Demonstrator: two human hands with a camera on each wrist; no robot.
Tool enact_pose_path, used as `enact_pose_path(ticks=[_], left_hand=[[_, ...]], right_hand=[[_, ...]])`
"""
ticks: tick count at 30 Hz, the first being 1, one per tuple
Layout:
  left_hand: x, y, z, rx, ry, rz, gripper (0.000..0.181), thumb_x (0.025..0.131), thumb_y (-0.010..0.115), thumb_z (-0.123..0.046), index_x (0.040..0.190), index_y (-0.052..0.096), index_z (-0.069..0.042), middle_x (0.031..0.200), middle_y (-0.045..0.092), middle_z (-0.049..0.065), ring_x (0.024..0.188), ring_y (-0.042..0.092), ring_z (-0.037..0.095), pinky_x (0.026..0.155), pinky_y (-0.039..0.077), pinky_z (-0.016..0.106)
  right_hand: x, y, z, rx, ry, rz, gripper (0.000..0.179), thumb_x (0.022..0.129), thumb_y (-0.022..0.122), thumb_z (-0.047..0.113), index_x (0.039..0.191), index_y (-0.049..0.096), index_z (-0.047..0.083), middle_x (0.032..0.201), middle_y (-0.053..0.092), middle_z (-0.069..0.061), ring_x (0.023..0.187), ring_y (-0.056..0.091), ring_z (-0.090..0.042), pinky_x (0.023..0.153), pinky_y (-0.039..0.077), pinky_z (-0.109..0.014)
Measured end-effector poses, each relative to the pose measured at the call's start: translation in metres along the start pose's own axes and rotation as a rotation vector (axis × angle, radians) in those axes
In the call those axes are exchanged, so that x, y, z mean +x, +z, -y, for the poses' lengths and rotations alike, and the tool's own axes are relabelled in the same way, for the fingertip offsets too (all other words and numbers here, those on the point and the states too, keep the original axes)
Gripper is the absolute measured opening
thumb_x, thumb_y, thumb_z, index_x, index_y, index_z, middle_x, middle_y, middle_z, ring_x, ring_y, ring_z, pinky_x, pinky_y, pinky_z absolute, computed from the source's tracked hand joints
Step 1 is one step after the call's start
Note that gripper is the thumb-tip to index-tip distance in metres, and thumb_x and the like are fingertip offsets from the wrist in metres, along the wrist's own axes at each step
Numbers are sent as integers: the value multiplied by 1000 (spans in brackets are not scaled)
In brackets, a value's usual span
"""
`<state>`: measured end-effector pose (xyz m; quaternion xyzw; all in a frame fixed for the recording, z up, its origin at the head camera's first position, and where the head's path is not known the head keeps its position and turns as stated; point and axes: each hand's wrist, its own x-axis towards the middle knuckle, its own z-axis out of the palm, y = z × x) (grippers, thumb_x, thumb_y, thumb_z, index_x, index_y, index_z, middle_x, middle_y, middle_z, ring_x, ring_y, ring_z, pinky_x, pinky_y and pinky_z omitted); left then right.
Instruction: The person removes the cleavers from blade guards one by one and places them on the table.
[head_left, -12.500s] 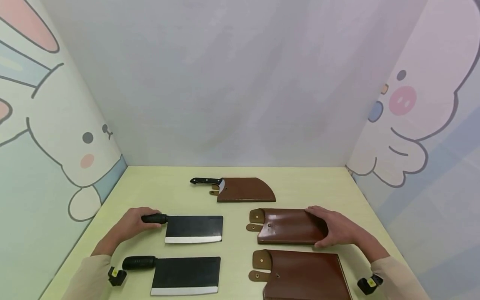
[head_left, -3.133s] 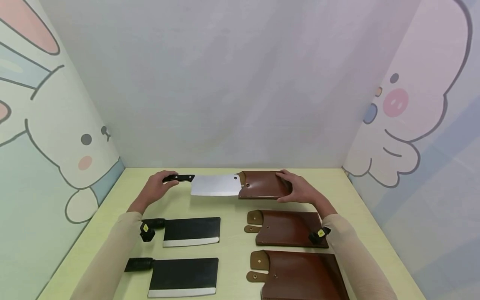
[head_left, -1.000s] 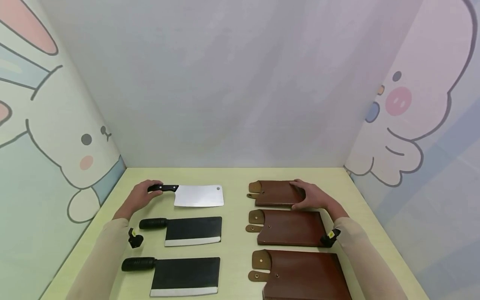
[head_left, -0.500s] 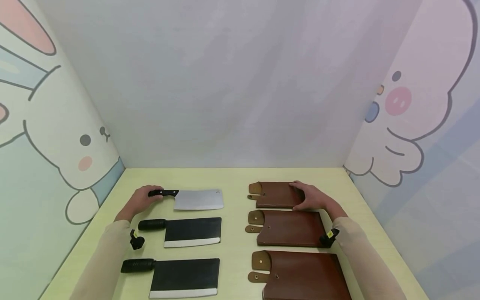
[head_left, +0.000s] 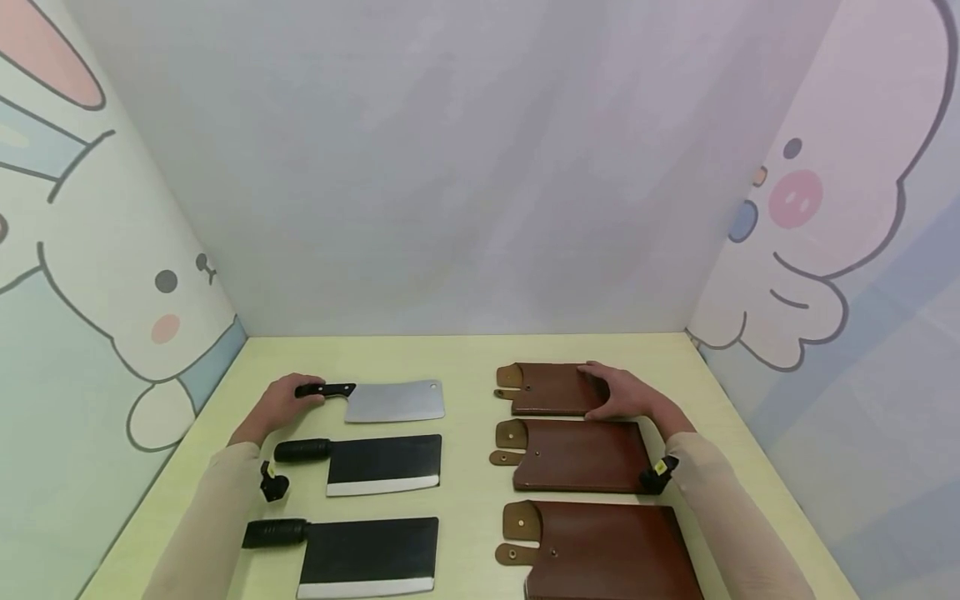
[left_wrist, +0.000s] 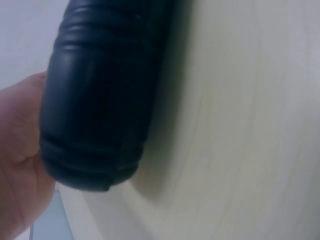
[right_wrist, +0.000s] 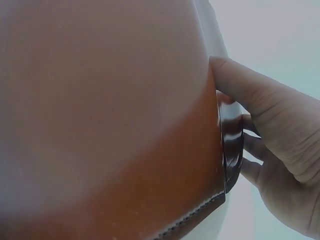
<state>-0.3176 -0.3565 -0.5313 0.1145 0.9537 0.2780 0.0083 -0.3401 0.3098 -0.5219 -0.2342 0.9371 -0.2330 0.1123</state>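
Observation:
In the head view my left hand (head_left: 279, 402) pinches the black riveted handle of a silver cleaver (head_left: 395, 402), which lies flat at the back left. My right hand (head_left: 621, 392) holds the right end of the small brown leather cleaver sheath (head_left: 552, 389), hiding that end. Its flap and strap lie unfastened on the left. In the left wrist view a ribbed black handle (left_wrist: 100, 100) looms close, beside part of my left hand (left_wrist: 22, 155). The right wrist view shows my right hand (right_wrist: 285, 145) by a large brown leather surface (right_wrist: 120, 115).
Two dark-bladed cleavers, a middle one (head_left: 385, 460) and a front one (head_left: 369, 552), lie below the silver one. Opposite them sit a middle sheath (head_left: 581, 456), partly under my right wrist, and a larger front sheath (head_left: 611, 550). Walls (head_left: 465, 167) enclose the pale table (head_left: 468, 483).
About three seconds ago the raised silver cleaver was at the small sheath's mouth. Now it lies apart on the left, and the sheath is down on the right. The last half second shows barely any movement.

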Motion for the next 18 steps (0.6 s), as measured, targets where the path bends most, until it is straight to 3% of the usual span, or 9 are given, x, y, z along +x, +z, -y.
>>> enact_pose_path(ticks=[7, 12, 18], left_hand=[[-1, 1, 2, -7, -34, -2, 47, 97, 72, -22, 136, 61, 3, 139, 55, 33, 132, 45, 55, 106, 35, 67], [-4, 0, 1, -5, -32, -31, 51, 99, 70, -31, 136, 60, 4, 140, 54, 33, 133, 43, 54, 107, 34, 67], [-6, -7, -13, 53, 69, -102, 50, 101, 67, -34, 132, 62, 5, 139, 53, 32, 132, 44, 53, 105, 34, 68]], right_hand=[[0, -5, -1, 20, 9, -21, 103, 77, 88, 50, 158, 39, 10, 162, 33, -22, 144, 38, -46, 108, 39, -62], [-5, -15, 1, 24, 7, -83, 100, 79, 84, 55, 157, 41, 9, 163, 34, -20, 146, 34, -46, 108, 36, -65], [-13, -28, 17, 15, -2, -159, 95, 83, 78, 61, 156, 42, 10, 164, 33, -17, 148, 32, -44, 109, 36, -66]])
